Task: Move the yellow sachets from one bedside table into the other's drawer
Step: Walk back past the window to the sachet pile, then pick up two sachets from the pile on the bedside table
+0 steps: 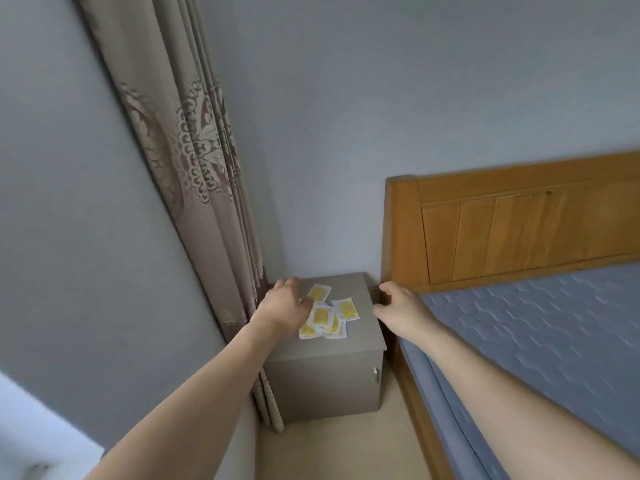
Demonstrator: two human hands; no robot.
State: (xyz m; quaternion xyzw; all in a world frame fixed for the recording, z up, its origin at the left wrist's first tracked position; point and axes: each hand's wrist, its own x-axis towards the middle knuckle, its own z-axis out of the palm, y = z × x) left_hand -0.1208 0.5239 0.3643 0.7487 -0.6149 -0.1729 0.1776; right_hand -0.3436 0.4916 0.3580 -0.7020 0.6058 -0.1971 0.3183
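Several yellow sachets (328, 315) with white edges lie scattered on top of a grey bedside table (363, 336) in the room's corner. My left hand (283, 304) hovers over the left side of the pile, fingers spread, covering part of it and holding nothing. My right hand (398, 311) is at the table's right edge, fingers apart and empty, between the table and the bed. The table's front is shut, with a small metal handle (375, 374) at its right side. The other bedside table is out of view.
A patterned beige curtain (194, 188) hangs against the wall just left of the table. A wooden headboard (519, 230) and a bed with a blue quilted mattress (540, 334) fill the right side. Pale floor (332, 448) runs between me and the table.
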